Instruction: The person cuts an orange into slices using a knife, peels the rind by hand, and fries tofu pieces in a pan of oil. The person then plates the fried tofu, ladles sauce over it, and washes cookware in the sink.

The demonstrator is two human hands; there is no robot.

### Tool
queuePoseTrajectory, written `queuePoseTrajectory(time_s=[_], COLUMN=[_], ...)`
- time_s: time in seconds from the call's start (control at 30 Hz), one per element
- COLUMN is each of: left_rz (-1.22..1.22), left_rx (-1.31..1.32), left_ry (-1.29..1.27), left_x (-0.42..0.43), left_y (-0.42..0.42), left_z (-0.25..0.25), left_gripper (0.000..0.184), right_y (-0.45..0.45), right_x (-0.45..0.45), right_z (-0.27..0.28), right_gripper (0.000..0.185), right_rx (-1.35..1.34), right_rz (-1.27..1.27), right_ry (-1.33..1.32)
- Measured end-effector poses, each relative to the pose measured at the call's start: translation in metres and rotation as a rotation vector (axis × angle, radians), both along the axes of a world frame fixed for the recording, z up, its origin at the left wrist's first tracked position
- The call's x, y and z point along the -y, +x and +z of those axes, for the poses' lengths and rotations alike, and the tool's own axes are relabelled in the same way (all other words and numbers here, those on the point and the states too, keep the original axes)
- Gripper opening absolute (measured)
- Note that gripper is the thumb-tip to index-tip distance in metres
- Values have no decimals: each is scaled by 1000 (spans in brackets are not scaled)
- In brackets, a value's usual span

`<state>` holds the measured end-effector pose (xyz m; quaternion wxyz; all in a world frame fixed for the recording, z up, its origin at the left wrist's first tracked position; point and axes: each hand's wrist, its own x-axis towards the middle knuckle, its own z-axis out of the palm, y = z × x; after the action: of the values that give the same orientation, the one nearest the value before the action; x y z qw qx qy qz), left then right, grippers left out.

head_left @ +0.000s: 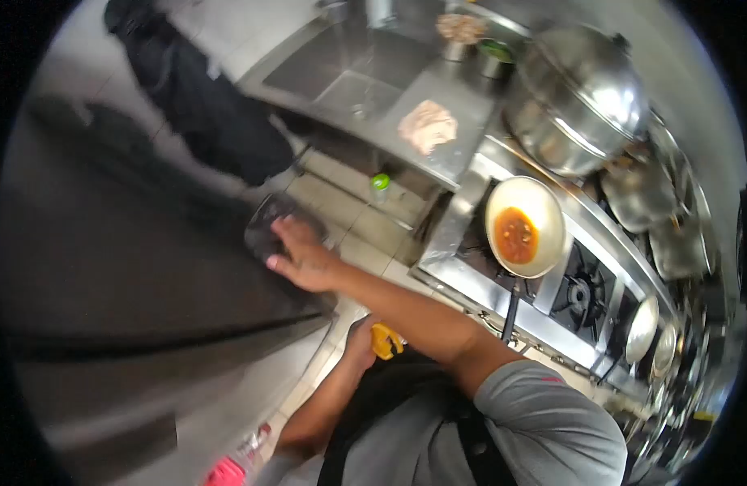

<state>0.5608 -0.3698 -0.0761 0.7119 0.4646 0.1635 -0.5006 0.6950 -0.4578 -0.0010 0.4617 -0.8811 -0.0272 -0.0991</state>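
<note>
My right hand (305, 255) reaches across to the left with thumb and fingers apart, over or against a dark, glossy rounded thing (264, 227) beside a large dark surface (130, 267). Whether the fingertips press on it is hard to tell. Close to my body, below my right forearm, my left hand (361, 344) is closed on a yellow object (386, 341), whose shape is partly hidden.
A pan (544, 202) with reddish-brown sauce sits on the stove (491, 283), near a big steamer pot (576, 97). Beyond are a metal sink (341, 69), pale food (428, 126) on the counter, a green-lidded jar (379, 188) and a dark cloth (203, 113).
</note>
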Motion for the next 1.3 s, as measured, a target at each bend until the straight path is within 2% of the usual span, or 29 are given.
queuePoseTrajectory(time_s=[0.03,0.1,0.17,0.23,0.27,0.33,0.4,0.43,0.47,0.53,0.57,0.6,0.63,0.67,0.73,0.83,0.87,0.9,0.97,1.0,1.03,1.07,1.1,1.13,1.17,1.23,1.3], left_rz=[-33,77,-43,-205,-265,-384,-507,-553,-557,-750,-745,-828,-909,-921,-1006,-1180,-1206,-1203,-1176,-1171,-1168,-1133,-1096,-1101,-1099,-1194,-1207], left_rx=[-11,-111,-75,-125,-121,-100,-139,-157,-146,-180,-170,-130,-90,-94,-132,-166,-231,-230,-60,-162,-157,-129,-97,-106,-99,-65,-32], left_ry=[-37,-12,-13,-62,-67,-58,-72,-68,-78,-173,-178,-142,-103,-28,-68,-144,-187,-190,-86,-250,-256,-168,-86,-136,-143,-366,-307], left_x=[2,11,18,24,35,57,77,86,94,112,121,131,139,147,165,197,204,211,223,230,232,234,240,238,239,244,246], left_y=[2,7,14,23,24,21,18,15,13,6,-2,-10,-19,-29,-53,-87,-97,-109,-133,-137,-144,-150,-154,-156,-155,-153,-152], left_z=[-2,-13,-12,-39,-33,-18,-22,-23,-32,-56,-60,-63,-67,-73,-84,-82,-84,-87,-76,-69,-61,-53,-50,-67,-74,-75,-62], left_gripper=[26,18,13,11,11,12,13,14,14,17,17,22,28,34,41,48,54,54,52,45,45,41,37,28,28,25,23], right_y=[-12,-35,-65,-102,-120,-164,-222,-249,-271,-326,-352,-374,-399,-422,-452,-480,-483,-485,-483,-475,-468,-464,-459,-455,-453,-452,-455], right_x=[8,28,49,85,102,144,199,222,253,328,376,405,439,479,533,613,633,652,664,669,668,675,683,690,691,694,701], right_z=[11,25,17,17,12,7,41,74,72,109,130,159,180,194,227,240,247,254,262,263,264,257,246,239,238,235,237], right_gripper=[67,65,60,53,48,46,44,40,32,25,26,27,29,33,40,35,35,38,41,40,38,38,38,37,37,34,30], right_rx=[-33,-155,-159,-72,-14,126,144,67,209,407,613,640,552,424,37,-259,-253,-307,-358,-467,-573,-565,-555,-543,-533,-552,-488], right_rz=[49,60,-107,-227,-299,-409,-546,-705,-941,-1161,-1241,-1374,-1490,-1626,-1792,-1833,-1831,-1672,-1510,-1447,-1380,-1376,-1427,-1477,-1478,-1444,-1483], right_ry=[70,296,193,191,218,148,-19,32,-116,-12,-522,-475,-516,-786,-782,-770,-772,-656,-549,-514,-476,-480,-610,-740,-746,-857,-797])
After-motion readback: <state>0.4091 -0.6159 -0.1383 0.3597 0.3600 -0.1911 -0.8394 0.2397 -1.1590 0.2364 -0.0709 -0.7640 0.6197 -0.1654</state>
